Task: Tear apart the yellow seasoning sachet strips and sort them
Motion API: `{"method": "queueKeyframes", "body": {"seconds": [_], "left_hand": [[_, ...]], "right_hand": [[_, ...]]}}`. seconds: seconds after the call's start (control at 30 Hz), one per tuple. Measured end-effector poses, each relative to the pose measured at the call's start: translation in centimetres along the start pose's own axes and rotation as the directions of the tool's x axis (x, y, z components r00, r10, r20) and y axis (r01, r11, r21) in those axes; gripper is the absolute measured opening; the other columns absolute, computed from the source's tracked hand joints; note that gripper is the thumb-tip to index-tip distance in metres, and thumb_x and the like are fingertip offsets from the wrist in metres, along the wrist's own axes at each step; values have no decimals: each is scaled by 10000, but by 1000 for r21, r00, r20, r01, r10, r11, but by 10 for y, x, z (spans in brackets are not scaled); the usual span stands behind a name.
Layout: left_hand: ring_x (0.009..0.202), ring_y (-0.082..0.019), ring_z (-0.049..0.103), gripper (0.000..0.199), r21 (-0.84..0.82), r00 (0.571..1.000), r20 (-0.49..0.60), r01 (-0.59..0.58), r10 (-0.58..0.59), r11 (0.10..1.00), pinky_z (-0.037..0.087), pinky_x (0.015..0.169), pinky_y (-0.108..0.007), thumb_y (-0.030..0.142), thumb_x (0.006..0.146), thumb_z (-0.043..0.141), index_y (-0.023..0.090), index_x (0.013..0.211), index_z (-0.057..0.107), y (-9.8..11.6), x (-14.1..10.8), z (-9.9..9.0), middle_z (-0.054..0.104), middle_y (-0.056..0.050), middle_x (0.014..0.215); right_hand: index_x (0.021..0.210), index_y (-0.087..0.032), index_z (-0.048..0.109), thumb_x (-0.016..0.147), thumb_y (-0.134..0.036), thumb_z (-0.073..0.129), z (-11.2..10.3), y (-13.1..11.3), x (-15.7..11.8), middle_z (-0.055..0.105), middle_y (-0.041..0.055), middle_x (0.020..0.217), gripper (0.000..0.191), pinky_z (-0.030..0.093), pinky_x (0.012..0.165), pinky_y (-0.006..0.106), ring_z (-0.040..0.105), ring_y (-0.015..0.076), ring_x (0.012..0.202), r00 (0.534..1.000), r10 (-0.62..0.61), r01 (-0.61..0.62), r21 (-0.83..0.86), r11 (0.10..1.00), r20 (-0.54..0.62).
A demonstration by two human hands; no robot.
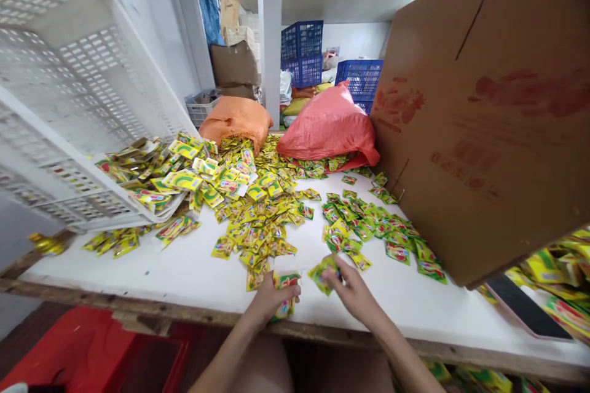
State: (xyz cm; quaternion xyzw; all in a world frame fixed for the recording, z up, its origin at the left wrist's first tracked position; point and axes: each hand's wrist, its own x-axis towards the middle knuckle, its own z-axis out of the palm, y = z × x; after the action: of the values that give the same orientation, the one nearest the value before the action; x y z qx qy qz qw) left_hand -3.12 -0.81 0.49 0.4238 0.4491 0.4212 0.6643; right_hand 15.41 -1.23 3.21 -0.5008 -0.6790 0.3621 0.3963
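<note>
My left hand (268,299) is closed around a small yellow-green printed carton (286,302) near the table's front edge; a pale flap seems to stand up at its top. Just to the right, my right hand (354,293) pinches a small green sachet (319,276) between thumb and fingers. The sachet is close to the carton but apart from it. Beyond my left hand spreads a heap of yellow sachets (253,230). Green sachets (364,218) lie scattered past my right hand. Flat yellow cartons (184,181) spill from a tipped white crate (133,196).
An orange sack (237,116) and a red sack (329,125) lie open at the back, sachets at their mouths. A large cardboard box (474,116) stands tilted at right, beside a dark phone-like slab (528,307). A red stool (78,350) is below left.
</note>
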Motion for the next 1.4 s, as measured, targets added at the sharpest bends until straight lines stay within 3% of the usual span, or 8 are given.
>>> {"method": "queueKeyframes", "body": {"seconds": [0.07,0.13,0.33,0.47,0.63,0.77,1.0,1.4], "left_hand": [[511,-134,557,322,43,997,76,3,-6,999,440,547,-262,269,532,757,102,770,618,-3,4,7,606,-6,565],[520,-126,538,292,62,990,139,-24,15,998,430,558,-259,253,536,748,103,754,624,-7,8,12,600,-2,575],[572,-129,520,196,94,972,227,-76,53,993,408,578,-247,232,577,700,102,705,632,-8,9,17,591,0,600],[573,-139,524,228,94,977,210,-49,29,994,412,566,-246,241,587,682,99,760,640,-4,8,17,598,-1,591],[579,-143,528,122,133,975,216,-76,46,988,415,580,-247,190,594,651,101,676,634,-7,9,15,605,-8,592],[582,-140,526,75,134,975,195,-137,109,982,415,610,-245,175,597,644,108,626,628,-6,9,14,597,4,569],[602,-151,555,162,90,957,289,-64,35,994,423,605,-252,254,619,655,109,689,641,1,6,18,628,-22,613],[611,-176,580,124,-27,931,360,-63,69,998,462,638,-297,220,613,661,123,682,624,0,13,31,622,-29,619]], "right_hand": [[947,-201,484,860,-380,417,5,-5,8,590,13,777,210,432,641,252,541,163,718,982,-23,45,115,992,-186],[941,-204,460,873,-365,398,15,-10,13,562,7,767,186,434,636,249,529,154,703,970,-54,83,111,990,-237],[889,-194,480,844,-198,430,27,-19,12,481,35,876,67,411,734,291,488,174,828,973,-217,190,-257,948,-81],[834,-198,488,810,-146,479,13,-34,13,468,32,874,58,399,753,318,461,189,852,975,-203,222,-445,868,90],[748,-192,475,807,-165,505,11,-46,22,468,32,845,72,395,730,324,446,193,832,967,-171,248,-547,800,189],[793,-185,490,810,-140,488,17,-49,21,484,49,874,48,380,752,342,439,204,852,960,-194,276,-563,779,202],[887,-201,499,819,-105,475,2,-47,16,551,16,871,120,357,765,315,482,170,843,961,-180,246,-357,901,208],[900,-213,547,836,-223,523,0,-22,16,569,23,785,69,348,713,346,474,202,782,952,-297,293,-515,805,78]]}}
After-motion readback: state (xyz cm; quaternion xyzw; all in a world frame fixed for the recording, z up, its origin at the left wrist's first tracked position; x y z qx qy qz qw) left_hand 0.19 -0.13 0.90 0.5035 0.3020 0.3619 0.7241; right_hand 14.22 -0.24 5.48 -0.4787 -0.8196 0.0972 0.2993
